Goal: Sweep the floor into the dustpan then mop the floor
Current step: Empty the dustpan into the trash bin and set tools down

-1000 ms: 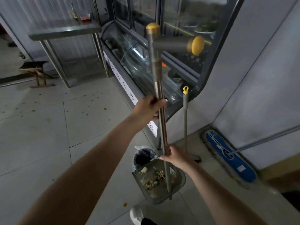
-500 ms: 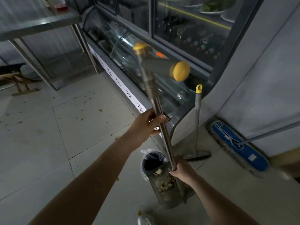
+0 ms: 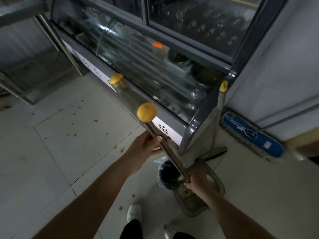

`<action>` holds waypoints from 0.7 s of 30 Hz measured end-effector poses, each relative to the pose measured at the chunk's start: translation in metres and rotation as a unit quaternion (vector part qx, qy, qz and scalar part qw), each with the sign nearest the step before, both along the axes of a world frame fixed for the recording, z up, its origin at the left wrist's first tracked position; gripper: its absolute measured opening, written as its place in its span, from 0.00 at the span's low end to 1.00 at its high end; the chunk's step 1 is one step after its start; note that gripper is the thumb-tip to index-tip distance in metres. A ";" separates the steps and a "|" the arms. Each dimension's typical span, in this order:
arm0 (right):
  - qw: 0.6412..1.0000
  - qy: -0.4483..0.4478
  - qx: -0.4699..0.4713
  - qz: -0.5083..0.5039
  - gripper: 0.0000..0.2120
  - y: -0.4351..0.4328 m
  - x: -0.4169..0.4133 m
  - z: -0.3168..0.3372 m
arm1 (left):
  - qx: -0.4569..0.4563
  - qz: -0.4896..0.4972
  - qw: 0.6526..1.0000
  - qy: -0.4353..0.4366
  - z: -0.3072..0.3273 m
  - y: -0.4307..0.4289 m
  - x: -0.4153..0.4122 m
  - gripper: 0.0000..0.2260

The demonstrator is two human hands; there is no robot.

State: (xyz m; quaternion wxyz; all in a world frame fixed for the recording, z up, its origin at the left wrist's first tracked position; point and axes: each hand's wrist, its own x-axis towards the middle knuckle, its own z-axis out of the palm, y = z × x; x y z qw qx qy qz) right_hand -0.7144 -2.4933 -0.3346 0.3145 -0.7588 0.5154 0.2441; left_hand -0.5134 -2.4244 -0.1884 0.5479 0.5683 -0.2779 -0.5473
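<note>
My left hand (image 3: 148, 144) grips the metal pole of the long-handled dustpan (image 3: 214, 180) high up, just below its yellow-capped T handle (image 3: 146, 112). Lower on the same pole, my right hand (image 3: 198, 176) holds it right above the grey pan. The pan is tipped towards a small bin with a black bag (image 3: 168, 173), and swept scraps lie inside the pan. A broom with a yellow tip (image 3: 218, 116) leans upright against the display case. A blue flat mop (image 3: 252, 133) lies on the floor by the right wall.
A glass display case (image 3: 155, 66) runs along the back. A steel table leg (image 3: 67, 49) stands at the left. Yellow crumbs (image 3: 95, 120) dot the pale tiles. My white shoes (image 3: 134, 213) are at the bottom.
The pole has tilted over to the left, its yellow handle dropping lower, and the pan has tipped further towards the bin. Both hands keep their hold. The view has moved closer and downwards.
</note>
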 end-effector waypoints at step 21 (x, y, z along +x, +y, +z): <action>0.996 0.038 -0.074 -0.028 0.14 0.045 0.132 -0.049 | 0.030 0.077 0.996 -0.032 -0.066 0.023 0.138 0.06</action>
